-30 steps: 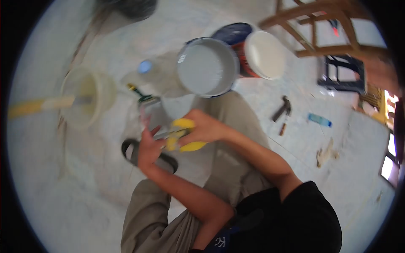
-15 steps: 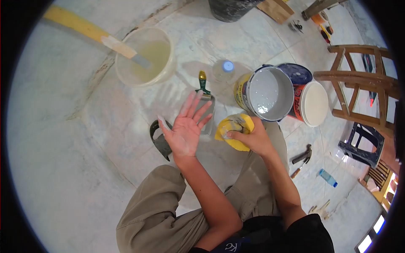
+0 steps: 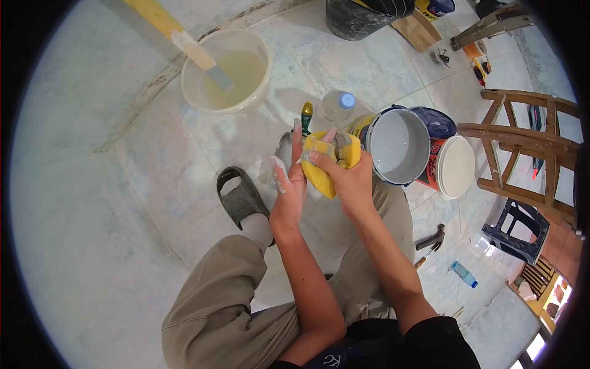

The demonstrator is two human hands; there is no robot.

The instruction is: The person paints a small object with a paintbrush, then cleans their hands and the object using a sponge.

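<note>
My right hand (image 3: 350, 181) grips a yellow cloth (image 3: 321, 178), folded and smeared with grey. The cloth is against the palm side of my left hand (image 3: 290, 194), whose whitened fingers are stretched out and apart. Behind the hands lies a wide-bladed scraper (image 3: 306, 117) with a green and yellow handle; its blade is mostly hidden. Just beyond it stands a clear plastic bottle (image 3: 338, 106) with a blue cap. To the right of the cloth is an open paint bucket (image 3: 399, 144) with pale grey liquid inside.
A white tub (image 3: 261, 86) of cloudy water sits back left, with a yellow-handled tool (image 3: 184, 43) over it. A lidded red pail (image 3: 452, 166), a hammer (image 3: 431, 243), a water bottle (image 3: 464, 274) and a wooden chair (image 3: 516, 132) are at right. A dark sandal (image 3: 241, 198) is on my foot.
My hands have come together. The left palm has turned sideways toward the cloth, and the right hand has brought the cloth left against it. The view has shifted slightly.
</note>
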